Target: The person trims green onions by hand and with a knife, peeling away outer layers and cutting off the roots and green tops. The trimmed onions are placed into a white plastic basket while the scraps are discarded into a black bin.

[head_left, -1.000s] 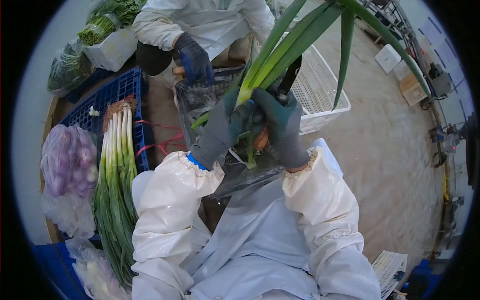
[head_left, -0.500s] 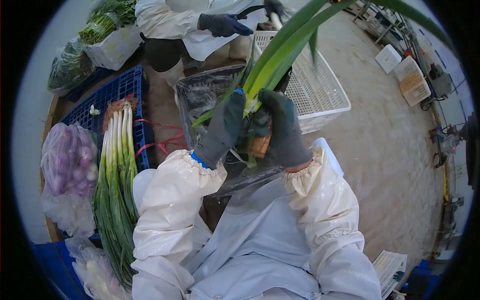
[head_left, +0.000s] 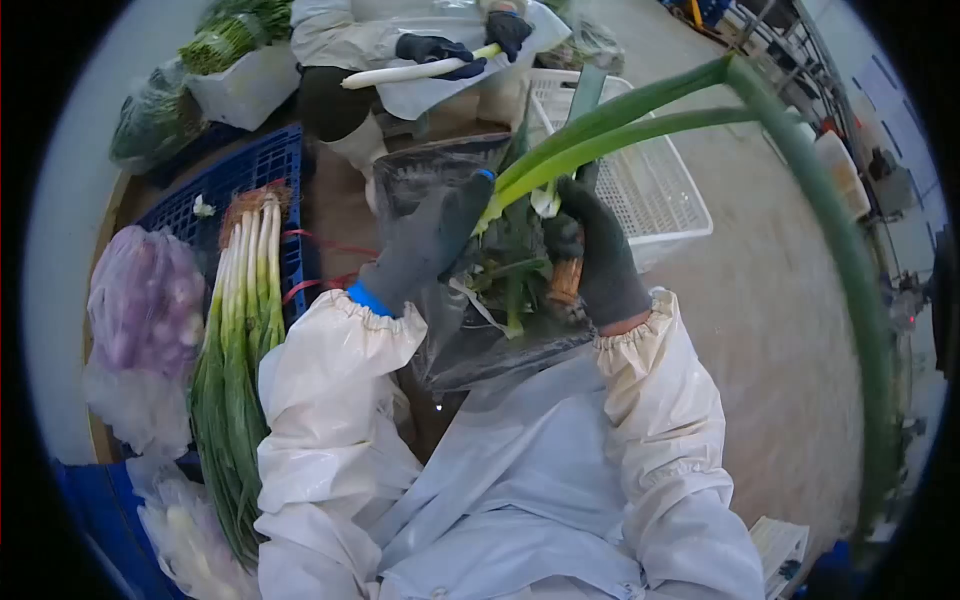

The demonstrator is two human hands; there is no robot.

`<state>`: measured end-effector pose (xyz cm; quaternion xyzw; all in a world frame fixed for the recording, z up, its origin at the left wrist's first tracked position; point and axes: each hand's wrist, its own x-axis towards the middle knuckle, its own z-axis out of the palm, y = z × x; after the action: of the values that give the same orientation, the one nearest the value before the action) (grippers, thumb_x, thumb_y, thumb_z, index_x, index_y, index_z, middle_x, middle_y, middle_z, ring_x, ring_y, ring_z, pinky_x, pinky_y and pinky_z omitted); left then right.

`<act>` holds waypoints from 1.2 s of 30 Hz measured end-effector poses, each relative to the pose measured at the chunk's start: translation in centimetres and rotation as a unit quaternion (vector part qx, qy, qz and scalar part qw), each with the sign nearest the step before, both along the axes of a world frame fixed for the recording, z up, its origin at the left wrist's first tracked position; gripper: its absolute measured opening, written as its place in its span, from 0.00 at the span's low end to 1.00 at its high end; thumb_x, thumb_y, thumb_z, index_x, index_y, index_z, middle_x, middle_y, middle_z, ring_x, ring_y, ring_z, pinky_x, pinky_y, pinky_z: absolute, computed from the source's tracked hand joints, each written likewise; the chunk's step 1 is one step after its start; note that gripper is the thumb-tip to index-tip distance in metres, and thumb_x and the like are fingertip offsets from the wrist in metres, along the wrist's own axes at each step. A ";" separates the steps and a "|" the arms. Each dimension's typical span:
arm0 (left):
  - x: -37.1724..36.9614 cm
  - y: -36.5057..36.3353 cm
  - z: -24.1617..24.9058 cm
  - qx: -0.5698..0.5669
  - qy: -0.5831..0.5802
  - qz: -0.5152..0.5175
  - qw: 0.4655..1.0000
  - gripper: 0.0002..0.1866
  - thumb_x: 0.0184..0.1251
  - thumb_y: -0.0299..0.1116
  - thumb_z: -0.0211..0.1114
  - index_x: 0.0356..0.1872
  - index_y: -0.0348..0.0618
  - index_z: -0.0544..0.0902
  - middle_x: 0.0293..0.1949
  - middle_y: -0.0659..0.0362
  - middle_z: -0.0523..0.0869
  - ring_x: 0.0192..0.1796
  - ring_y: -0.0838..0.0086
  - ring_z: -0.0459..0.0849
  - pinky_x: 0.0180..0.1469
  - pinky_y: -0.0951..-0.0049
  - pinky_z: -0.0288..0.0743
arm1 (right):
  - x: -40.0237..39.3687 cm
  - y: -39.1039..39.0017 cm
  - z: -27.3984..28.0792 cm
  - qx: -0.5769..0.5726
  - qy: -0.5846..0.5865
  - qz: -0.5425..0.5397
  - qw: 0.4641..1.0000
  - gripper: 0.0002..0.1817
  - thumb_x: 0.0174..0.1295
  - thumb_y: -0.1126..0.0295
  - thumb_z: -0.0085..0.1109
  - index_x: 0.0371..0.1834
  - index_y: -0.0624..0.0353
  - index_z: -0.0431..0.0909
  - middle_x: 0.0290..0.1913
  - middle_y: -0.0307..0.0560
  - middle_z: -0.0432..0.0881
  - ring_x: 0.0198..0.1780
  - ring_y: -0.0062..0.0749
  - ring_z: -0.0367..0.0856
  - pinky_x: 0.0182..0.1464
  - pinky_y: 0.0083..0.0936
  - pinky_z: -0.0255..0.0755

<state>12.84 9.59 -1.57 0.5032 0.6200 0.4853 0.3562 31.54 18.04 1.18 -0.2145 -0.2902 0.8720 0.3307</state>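
Note:
My left hand (head_left: 440,235), in a dark grey glove, is closed round the base of long green leek leaves (head_left: 600,135). These leaves bend over to the right and hang past my right arm. My right hand (head_left: 598,240), gloved too, is closed on a wooden-handled knife (head_left: 566,280); most of its blade is hidden. A small pale leek piece (head_left: 545,202) shows at my right thumb. Below both hands is a crate lined with black plastic (head_left: 450,345), holding green leaf scraps (head_left: 512,290).
Leeks (head_left: 240,300) lie at left by a blue pallet (head_left: 225,195), beside a bag of purple onions (head_left: 145,300). A white basket (head_left: 675,195) stands ahead right. Opposite, a co-worker's gloved hands hold a leek (head_left: 405,72). Bagged greens (head_left: 150,120) are far left.
My hands have moved apart. The leek leaves have swung from upright down to the right. The co-worker's leek has come into fuller view, held across with both hands.

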 end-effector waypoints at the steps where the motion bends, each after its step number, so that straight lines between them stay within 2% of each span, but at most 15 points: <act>1: -0.7 -0.4 0.9 -0.009 0.041 0.002 0.999 0.30 0.72 0.60 0.51 0.43 0.39 0.83 0.31 0.62 0.84 0.32 0.76 0.77 0.39 0.70 0.72 | 0.2 0.9 -1.6 0.020 -0.074 0.019 0.997 0.10 0.68 0.67 0.53 0.45 0.62 0.75 0.25 0.36 0.77 0.22 0.17 0.74 0.23 0.12 0.68; 2: -1.2 -0.9 2.1 0.010 0.053 0.020 0.998 0.28 0.71 0.57 0.54 0.46 0.39 0.82 0.33 0.61 0.84 0.33 0.77 0.78 0.39 0.72 0.72 | 0.3 1.7 -3.3 0.039 -0.146 0.043 0.988 0.10 0.68 0.67 0.54 0.44 0.63 0.76 0.26 0.37 0.79 0.22 0.18 0.75 0.24 0.14 0.70; 3: -1.0 -1.5 2.4 0.016 0.062 0.029 0.998 0.26 0.70 0.55 0.57 0.48 0.39 0.81 0.35 0.60 0.84 0.35 0.79 0.78 0.40 0.73 0.73 | 0.6 1.2 -3.4 0.068 -0.237 0.072 0.966 0.10 0.67 0.66 0.56 0.38 0.62 0.79 0.27 0.38 0.81 0.22 0.20 0.76 0.24 0.16 0.70; 4: -1.0 -2.0 2.4 0.018 0.069 0.038 0.997 0.25 0.70 0.52 0.60 0.51 0.39 0.80 0.37 0.60 0.84 0.36 0.80 0.79 0.41 0.74 0.74 | 1.5 1.2 -5.3 0.275 -0.260 0.099 0.920 0.11 0.65 0.65 0.57 0.37 0.63 0.80 0.27 0.39 0.81 0.22 0.20 0.77 0.24 0.17 0.70; 5: -1.3 -2.3 2.6 0.046 0.072 0.031 0.996 0.25 0.67 0.52 0.62 0.52 0.40 0.80 0.38 0.58 0.85 0.38 0.77 0.80 0.43 0.73 0.74 | 2.1 1.3 -6.9 0.467 -0.270 0.123 0.833 0.12 0.64 0.64 0.59 0.36 0.64 0.81 0.28 0.40 0.82 0.22 0.21 0.77 0.24 0.18 0.70; 7: -2.3 -2.9 3.0 0.096 0.079 0.014 0.992 0.27 0.63 0.51 0.67 0.55 0.42 0.79 0.42 0.55 0.86 0.42 0.73 0.83 0.46 0.69 0.76 | 1.6 0.8 -7.1 0.330 -0.339 0.168 0.865 0.13 0.63 0.64 0.60 0.38 0.65 0.81 0.29 0.41 0.82 0.24 0.20 0.78 0.26 0.19 0.71; 8: -2.8 -3.0 3.1 0.071 0.143 0.033 0.987 0.26 0.63 0.49 0.67 0.56 0.42 0.79 0.43 0.53 0.86 0.43 0.69 0.84 0.46 0.68 0.76 | 1.5 0.4 -7.2 0.257 -0.371 0.188 0.873 0.14 0.62 0.64 0.60 0.39 0.66 0.82 0.29 0.41 0.82 0.25 0.20 0.78 0.27 0.20 0.71; 11: -4.7 -2.8 2.8 0.038 0.293 0.072 0.953 0.26 0.62 0.46 0.67 0.57 0.45 0.77 0.45 0.48 0.86 0.45 0.59 0.85 0.47 0.64 0.76 | 1.4 -0.9 -5.5 0.341 -0.415 0.207 0.818 0.16 0.62 0.64 0.60 0.45 0.65 0.81 0.30 0.40 0.82 0.28 0.18 0.76 0.31 0.19 0.71; 13: -5.7 -2.7 2.1 0.063 0.341 0.077 0.935 0.26 0.62 0.45 0.67 0.59 0.47 0.76 0.45 0.46 0.85 0.47 0.52 0.84 0.48 0.61 0.76 | 1.3 -1.2 -6.6 0.398 -0.374 0.155 0.823 0.14 0.63 0.65 0.60 0.47 0.63 0.81 0.31 0.39 0.81 0.29 0.17 0.74 0.31 0.19 0.70; 17: -5.8 -2.9 1.4 0.067 0.337 0.097 0.934 0.25 0.63 0.46 0.65 0.60 0.51 0.75 0.43 0.47 0.85 0.46 0.51 0.84 0.46 0.59 0.77 | -0.4 -2.3 -6.1 0.422 -0.318 0.059 0.847 0.15 0.64 0.66 0.60 0.51 0.62 0.78 0.32 0.37 0.79 0.31 0.15 0.71 0.32 0.18 0.68; 20: -5.3 -2.9 1.8 0.041 0.359 0.095 0.928 0.24 0.64 0.47 0.64 0.60 0.53 0.75 0.41 0.48 0.86 0.44 0.52 0.85 0.44 0.58 0.77 | -1.2 -3.2 -4.2 0.415 -0.275 0.053 0.866 0.14 0.65 0.66 0.59 0.49 0.63 0.78 0.31 0.37 0.78 0.31 0.15 0.71 0.32 0.17 0.67; 28: -3.8 -3.9 1.3 -0.016 0.422 0.047 0.905 0.22 0.64 0.48 0.65 0.56 0.54 0.79 0.40 0.50 0.87 0.40 0.55 0.86 0.41 0.59 0.78 | -3.7 -2.5 -7.0 0.362 -0.271 0.069 0.889 0.15 0.65 0.64 0.57 0.47 0.65 0.79 0.28 0.38 0.79 0.28 0.16 0.72 0.31 0.19 0.67; 32: -3.9 -4.1 -0.2 0.003 0.429 0.056 0.902 0.20 0.62 0.48 0.67 0.53 0.54 0.81 0.37 0.51 0.87 0.38 0.55 0.86 0.39 0.60 0.78 | -4.2 -3.1 -5.6 0.350 -0.298 0.066 0.886 0.16 0.64 0.63 0.57 0.47 0.65 0.79 0.28 0.40 0.80 0.27 0.17 0.72 0.30 0.22 0.68; 35: -3.6 -4.3 0.2 -0.001 0.422 0.056 0.905 0.19 0.63 0.47 0.66 0.52 0.52 0.82 0.36 0.51 0.87 0.37 0.55 0.86 0.39 0.60 0.78 | -4.8 -3.6 -7.3 0.247 -0.306 0.055 0.918 0.17 0.63 0.61 0.59 0.44 0.65 0.80 0.26 0.40 0.80 0.26 0.19 0.72 0.29 0.24 0.68; 36: -4.0 -4.4 0.0 0.015 0.422 0.054 0.905 0.19 0.63 0.47 0.66 0.52 0.51 0.82 0.36 0.51 0.87 0.37 0.55 0.86 0.39 0.60 0.78 | -4.9 -3.4 -8.1 0.263 -0.324 0.071 0.906 0.17 0.62 0.60 0.59 0.42 0.64 0.81 0.25 0.40 0.79 0.25 0.19 0.73 0.29 0.25 0.68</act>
<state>8.81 5.21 -1.62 0.6320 0.7310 0.2559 0.0269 26.68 14.61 -6.90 -0.3692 -0.6148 0.6676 0.2003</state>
